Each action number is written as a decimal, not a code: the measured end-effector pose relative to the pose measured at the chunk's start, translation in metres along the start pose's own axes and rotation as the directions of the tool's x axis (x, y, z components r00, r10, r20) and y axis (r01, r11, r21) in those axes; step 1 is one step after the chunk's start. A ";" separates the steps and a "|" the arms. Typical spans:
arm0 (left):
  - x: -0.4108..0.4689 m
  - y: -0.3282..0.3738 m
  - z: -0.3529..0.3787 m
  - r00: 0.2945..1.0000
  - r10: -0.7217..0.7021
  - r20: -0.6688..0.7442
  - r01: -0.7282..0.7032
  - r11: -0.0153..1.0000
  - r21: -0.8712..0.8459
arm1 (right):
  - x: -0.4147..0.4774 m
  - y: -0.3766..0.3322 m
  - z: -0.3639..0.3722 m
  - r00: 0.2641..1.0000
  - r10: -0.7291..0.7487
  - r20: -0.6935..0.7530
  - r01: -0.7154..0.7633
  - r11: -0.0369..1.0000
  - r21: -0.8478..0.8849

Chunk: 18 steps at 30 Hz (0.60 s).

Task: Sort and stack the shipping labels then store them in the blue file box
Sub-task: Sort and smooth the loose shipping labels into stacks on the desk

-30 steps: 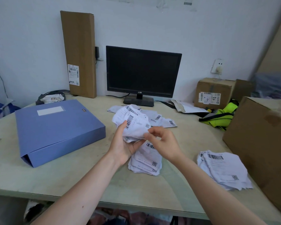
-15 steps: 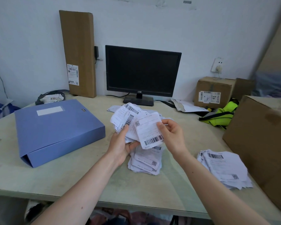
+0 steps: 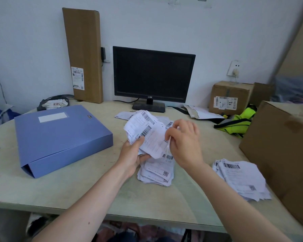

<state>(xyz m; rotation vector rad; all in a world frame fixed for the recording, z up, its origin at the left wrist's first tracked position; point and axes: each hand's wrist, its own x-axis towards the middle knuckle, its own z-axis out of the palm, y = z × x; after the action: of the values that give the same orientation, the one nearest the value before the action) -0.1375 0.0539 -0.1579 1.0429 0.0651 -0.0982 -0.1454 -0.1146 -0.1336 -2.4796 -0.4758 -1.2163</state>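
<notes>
My left hand (image 3: 132,155) grips a crumpled bunch of white shipping labels (image 3: 144,133) above the table's middle. My right hand (image 3: 184,142) pinches the right edge of that bunch between thumb and fingers. Under both hands lies a stack of labels (image 3: 157,171) on the table. A second stack of labels (image 3: 241,179) lies at the right. A few loose labels (image 3: 123,115) lie in front of the monitor. The blue file box (image 3: 59,137) lies flat and closed at the left.
A black monitor (image 3: 153,75) stands at the back. A tall flat carton (image 3: 84,55) leans on the wall. A large cardboard box (image 3: 285,154) crowds the right edge, a smaller box (image 3: 229,97) behind it. A yellow-green bag (image 3: 238,123) lies between them.
My right hand held one label out with its barcode facing me, then brought it back against the bunch in my left hand. The stacks and the file box have not moved.
</notes>
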 end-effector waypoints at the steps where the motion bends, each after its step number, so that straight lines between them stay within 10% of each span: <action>1: 0.000 -0.001 0.001 1.000 -0.004 0.011 0.004 1.000 0.016 | 0.001 -0.003 0.002 0.995 -0.103 0.007 0.104 0.994 -0.039; 4: -0.002 -0.003 0.004 0.999 -0.006 0.053 0.003 0.998 0.068 | -0.002 -0.009 0.013 0.981 -0.192 0.025 0.193 0.981 -0.031; 8: -0.001 -0.005 0.004 0.998 0.030 0.058 -0.035 0.996 0.078 | -0.007 -0.020 0.012 0.953 0.269 0.138 -0.289 0.946 0.147; 11: 0.004 -0.007 0.001 0.996 0.090 0.029 -0.092 0.993 0.077 | -0.004 -0.021 0.010 0.704 0.624 0.339 -0.704 0.549 0.452; 14: 0.005 -0.007 -0.001 0.990 0.136 0.032 -0.139 0.987 0.084 | -0.004 -0.014 0.011 0.545 0.667 0.508 -0.800 0.231 0.554; 18: 0.006 -0.007 -0.004 0.985 0.173 -0.002 -0.172 0.980 0.104 | -0.005 -0.008 0.009 0.612 0.694 0.379 -0.741 0.336 0.581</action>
<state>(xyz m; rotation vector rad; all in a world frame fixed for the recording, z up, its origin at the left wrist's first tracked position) -0.1329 0.0536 -0.1667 1.1485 -0.0205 0.0622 -0.1457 -0.1044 -0.1417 -1.6762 0.1851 -0.4216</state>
